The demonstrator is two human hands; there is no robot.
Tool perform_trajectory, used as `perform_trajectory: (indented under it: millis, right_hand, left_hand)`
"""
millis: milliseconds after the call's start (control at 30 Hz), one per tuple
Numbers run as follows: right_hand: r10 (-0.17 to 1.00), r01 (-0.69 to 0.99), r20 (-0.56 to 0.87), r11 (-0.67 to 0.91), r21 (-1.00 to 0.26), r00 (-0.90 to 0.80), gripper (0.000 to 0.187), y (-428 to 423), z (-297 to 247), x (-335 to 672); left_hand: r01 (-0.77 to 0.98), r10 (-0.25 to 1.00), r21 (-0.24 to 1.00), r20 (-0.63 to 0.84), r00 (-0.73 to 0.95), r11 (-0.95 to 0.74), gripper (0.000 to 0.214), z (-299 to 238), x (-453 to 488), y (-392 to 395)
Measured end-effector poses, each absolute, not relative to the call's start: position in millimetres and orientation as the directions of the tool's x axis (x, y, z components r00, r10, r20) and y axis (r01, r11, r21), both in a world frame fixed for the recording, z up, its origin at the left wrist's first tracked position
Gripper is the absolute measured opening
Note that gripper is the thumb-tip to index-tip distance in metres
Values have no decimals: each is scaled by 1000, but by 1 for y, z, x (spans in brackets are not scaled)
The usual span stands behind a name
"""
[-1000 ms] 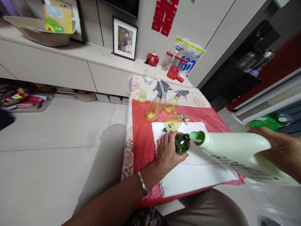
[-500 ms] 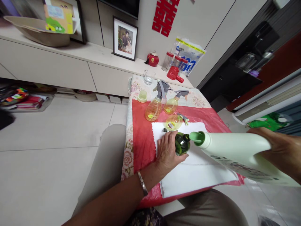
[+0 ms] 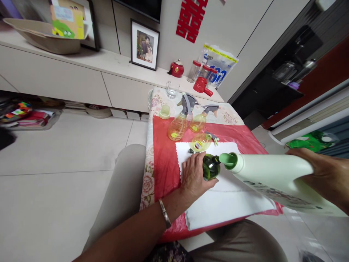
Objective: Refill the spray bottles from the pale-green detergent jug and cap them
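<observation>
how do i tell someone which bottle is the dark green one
Find the small table with the red cover, then the white cloth on its near half. There the left hand grips a dark green bottle, with the spout of a pale green jug at its mouth. It is the only dark bottle; the spray bottles behind are clear orange.

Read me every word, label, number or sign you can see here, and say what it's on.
"囍": red paper cutout on the wall.
Blue print on the plastic bag: blurred, unreadable.
Label on the white jug in the right hand: blurred.
Stickers on the spray bottles: too small.
No text visible on the green bottle in the left hand.
</observation>
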State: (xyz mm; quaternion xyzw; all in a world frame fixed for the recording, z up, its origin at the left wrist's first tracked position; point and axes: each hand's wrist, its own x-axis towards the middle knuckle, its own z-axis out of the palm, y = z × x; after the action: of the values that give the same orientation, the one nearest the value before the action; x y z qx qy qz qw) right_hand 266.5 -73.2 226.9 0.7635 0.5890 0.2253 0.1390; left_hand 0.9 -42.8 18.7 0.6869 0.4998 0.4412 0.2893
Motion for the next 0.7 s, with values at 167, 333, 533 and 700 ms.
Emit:
perform_trajectory:
  millis: [167,333,533,700]
  right_hand:
    - [963,830,218,-251,497,161,44,-76,226,267]
    - [961,836,189,-268,478,200,45,-75,226,268]
    - [953,823,195,-300,482,233,54,-73,226,271]
    - [957,830,187,-286,479,222,48,-76,226,266]
  left_hand:
    - [438,943,837,314,106,-328,92,17,2,-42]
    - [437,945,839,310,105,-324,93,18,2,-43]
    - [435,948,843,296,114,-315,93,20,1,-44]
    - [430,945,843,308,106,-323,92,19,2,-43]
